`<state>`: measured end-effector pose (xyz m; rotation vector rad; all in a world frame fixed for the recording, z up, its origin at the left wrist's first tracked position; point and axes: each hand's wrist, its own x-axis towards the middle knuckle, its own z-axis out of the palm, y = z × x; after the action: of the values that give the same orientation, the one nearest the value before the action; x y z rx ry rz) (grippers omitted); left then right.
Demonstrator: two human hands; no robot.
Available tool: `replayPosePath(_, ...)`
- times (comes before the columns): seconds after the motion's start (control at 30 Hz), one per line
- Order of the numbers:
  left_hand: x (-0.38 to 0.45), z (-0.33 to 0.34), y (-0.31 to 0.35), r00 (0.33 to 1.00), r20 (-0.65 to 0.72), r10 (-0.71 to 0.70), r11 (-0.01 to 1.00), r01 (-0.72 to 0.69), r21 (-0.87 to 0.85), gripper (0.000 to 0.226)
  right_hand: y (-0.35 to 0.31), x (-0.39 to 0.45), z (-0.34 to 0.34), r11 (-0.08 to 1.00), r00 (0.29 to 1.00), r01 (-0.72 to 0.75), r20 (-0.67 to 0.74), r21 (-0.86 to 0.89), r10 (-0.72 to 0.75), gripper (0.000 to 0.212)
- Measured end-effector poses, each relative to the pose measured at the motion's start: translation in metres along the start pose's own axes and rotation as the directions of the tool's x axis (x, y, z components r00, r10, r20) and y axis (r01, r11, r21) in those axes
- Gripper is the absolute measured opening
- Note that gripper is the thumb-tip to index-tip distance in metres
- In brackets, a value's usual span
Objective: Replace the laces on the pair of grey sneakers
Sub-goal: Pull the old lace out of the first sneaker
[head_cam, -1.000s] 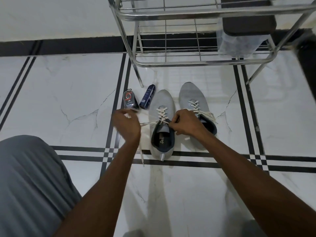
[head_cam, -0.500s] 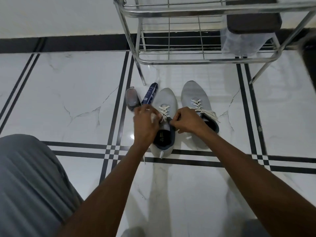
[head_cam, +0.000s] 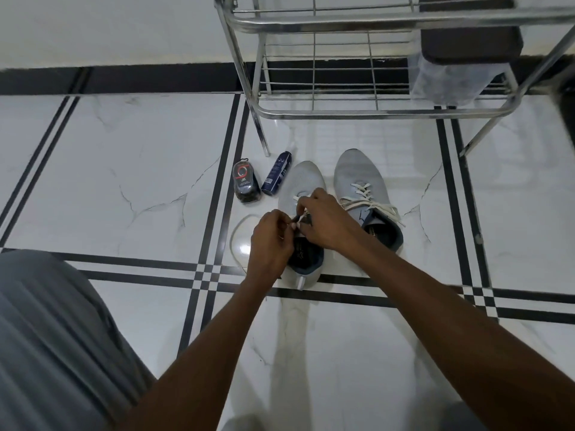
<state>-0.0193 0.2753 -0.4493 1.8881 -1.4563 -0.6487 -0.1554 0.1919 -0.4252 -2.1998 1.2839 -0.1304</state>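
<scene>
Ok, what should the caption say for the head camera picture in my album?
Both hands pinch a white lace over the left grey sneaker; its laced twin waits beside.

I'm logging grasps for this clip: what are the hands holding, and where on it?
Both hands, left hand and right hand, pinch the white lace over the left sneaker, near its upper eyelets.

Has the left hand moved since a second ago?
Yes. The left hand has come in from the floor's black stripes to the left sneaker, meeting the right hand.
</scene>
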Motion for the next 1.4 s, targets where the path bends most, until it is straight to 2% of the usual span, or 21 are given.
replayPosePath(0.2,-0.002,0.001,-0.003,0.984,-0.019,-0.178,0.955,0.168,-0.245,0.005,-0.001,0.002,0.011,0.984,0.993,0.090,-0.059,-0.151,-0.100,0.014)
replayPosePath(0.33,0.000,-0.002,-0.003,0.979,-0.008,-0.204,0.936,0.193,-0.295,0.007,-0.001,0.003,0.015,0.956,0.979,0.164,-0.079,-0.245,-0.188,0.019)
replayPosePath(0.4,0.001,-0.001,-0.004,0.975,-0.012,-0.223,0.931,0.210,-0.300,0.006,0.004,0.002,0.013,0.997,0.966,0.001,-0.257,-0.075,-0.020,0.019)
replayPosePath(0.47,0.001,0.000,-0.004,0.972,-0.017,-0.233,0.929,0.217,-0.301,0.006,0.016,0.003,0.006,0.971,0.872,-0.175,-0.432,0.162,0.229,0.013)
replayPosePath(0.5,0.002,0.001,-0.004,0.972,-0.019,-0.235,0.928,0.218,-0.301,0.006,0.022,0.005,0.004,0.951,0.847,-0.202,-0.446,0.232,0.289,0.011)
replayPosePath(0.53,0.002,0.001,-0.004,0.971,-0.019,-0.238,0.927,0.221,-0.302,0.006,0.026,0.007,0.002,0.945,0.859,-0.192,-0.420,0.265,0.292,0.013)
replayPosePath(0.6,0.001,0.001,-0.004,0.970,-0.017,-0.243,0.926,0.226,-0.301,0.007,0.027,0.011,0.001,0.968,0.943,-0.130,-0.275,0.215,0.188,0.016)
replayPosePath(0.67,0.001,0.001,-0.003,0.972,-0.016,-0.234,0.928,0.218,-0.301,0.007,0.017,0.009,0.004,0.997,0.995,-0.058,-0.083,0.049,0.062,0.018)
replayPosePath(0.73,0.002,0.001,-0.002,0.974,-0.013,-0.224,0.930,0.210,-0.300,0.008,0.005,0.004,0.011,0.993,1.000,0.005,0.010,-0.120,-0.003,0.023)
replayPosePath(0.83,0.003,0.000,-0.003,0.978,-0.008,-0.207,0.934,0.195,-0.298,0.007,-0.001,0.000,0.018,0.967,0.997,0.058,-0.028,-0.248,-0.067,0.024)
replayPosePath(0.9,0.002,0.000,-0.005,0.979,-0.009,-0.204,0.940,0.193,-0.282,0.006,0.002,0.000,0.016,0.980,0.988,0.067,-0.125,-0.186,-0.092,0.023)
replayPosePath(0.97,0.003,0.000,-0.007,0.976,-0.017,-0.216,0.939,0.203,-0.278,0.006,0.010,0.003,0.003,0.999,0.922,-0.032,-0.385,0.044,0.047,0.020)
replayPosePath(1.03,0.005,0.000,-0.006,0.975,-0.023,-0.223,0.938,0.208,-0.277,0.006,0.024,0.006,-0.021,0.924,0.743,-0.158,-0.574,0.350,0.344,0.016)
replayPosePath(1.07,0.006,0.000,-0.006,0.975,-0.026,-0.223,0.939,0.207,-0.276,0.006,0.032,0.007,-0.030,0.898,0.668,-0.218,-0.613,0.382,0.422,0.014)
replayPosePath(1.1,0.007,0.000,-0.005,0.975,-0.029,-0.221,0.940,0.205,-0.274,0.006,0.037,0.008,-0.037,0.894,0.646,-0.268,-0.621,0.359,0.443,0.015)
replayPosePath(1.13,0.006,0.001,-0.005,0.975,-0.030,-0.221,0.940,0.204,-0.274,0.005,0.042,0.009,-0.038,0.910,0.686,-0.298,-0.598,0.289,0.415,0.019)
replayPosePath(1.17,0.005,0.002,-0.006,0.975,-0.030,-0.222,0.938,0.205,-0.278,0.005,0.040,0.009,-0.035,0.938,0.765,-0.282,-0.543,0.201,0.346,0.025)
replayPosePath(1.23,0.003,0.002,-0.007,0.974,-0.029,-0.225,0.937,0.208,-0.282,0.004,0.026,0.007,-0.021,0.988,0.917,-0.126,-0.370,0.088,0.150,0.025)
replayPosePath(1.27,0.003,0.002,-0.006,0.974,-0.027,-0.225,0.937,0.208,-0.280,0.005,0.017,0.005,-0.011,0.997,0.961,-0.069,-0.265,0.041,0.077,0.021)
replayPosePath(1.33,0.005,0.003,-0.006,0.976,-0.022,-0.218,0.937,0.203,-0.286,0.006,0.002,0.003,0.005,0.994,0.994,-0.023,-0.111,-0.107,0.011,0.022)
replayPosePath(1.4,0.007,0.002,-0.005,0.976,-0.011,-0.217,0.935,0.204,-0.291,0.007,-0.004,0.001,0.014,0.972,0.998,0.010,-0.063,-0.235,-0.026,0.025)
